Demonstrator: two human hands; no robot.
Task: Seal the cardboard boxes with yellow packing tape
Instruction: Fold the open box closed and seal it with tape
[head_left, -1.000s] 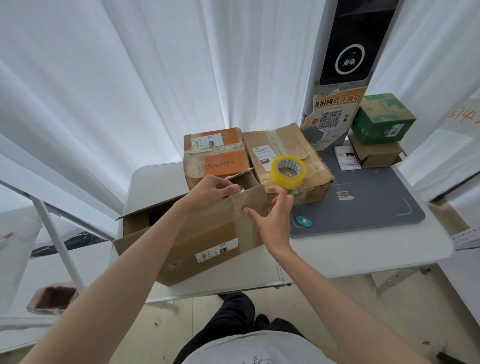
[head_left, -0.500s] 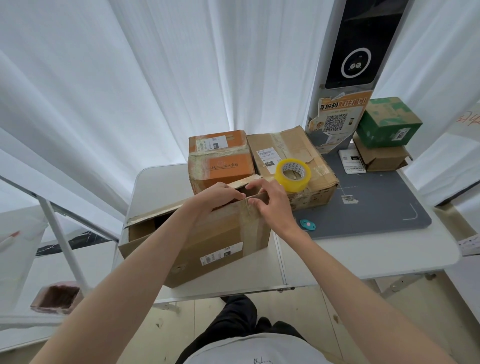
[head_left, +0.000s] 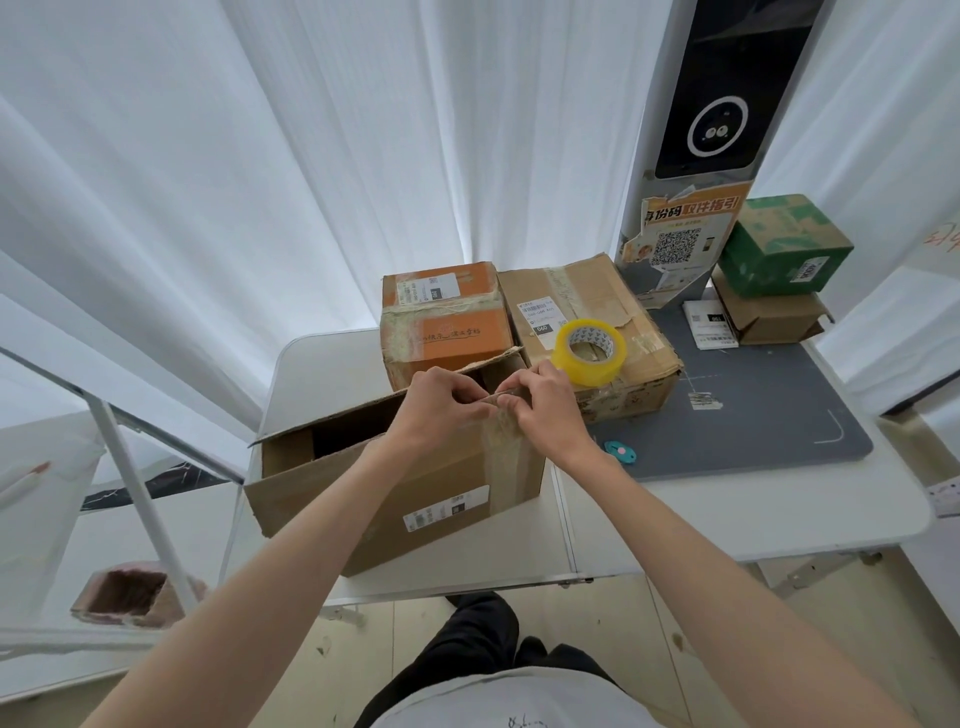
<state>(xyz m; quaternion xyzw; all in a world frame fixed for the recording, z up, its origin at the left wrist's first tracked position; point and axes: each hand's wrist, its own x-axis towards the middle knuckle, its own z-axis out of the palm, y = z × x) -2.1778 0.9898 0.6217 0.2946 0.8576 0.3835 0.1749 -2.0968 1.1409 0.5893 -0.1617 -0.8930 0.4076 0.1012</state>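
An open cardboard box (head_left: 415, 483) sits on the white table (head_left: 753, 509) nearest the person, its flaps up and its dark inside showing on the left; a strip of old clear tape runs down its near right side, with a white label to the left of that strip. The left hand (head_left: 441, 410) and the right hand (head_left: 545, 410) meet at the box's top right edge; the fingers of both are curled and pinch the edge of the flap there, the two hands almost touching each other. The yellow tape roll (head_left: 588, 352) lies just behind the right hand, resting on top of a flat brown box (head_left: 587, 306) that is taped over and bears a white label; to the left of that box, touching it, stands an orange box (head_left: 441, 322). Further right, a green box (head_left: 784, 244) sits stacked on a small brown box (head_left: 769, 317) at the back of a grey mat (head_left: 769, 415); a small blue cutter (head_left: 621, 451) lies on the mat's near edge, just right of the right wrist.
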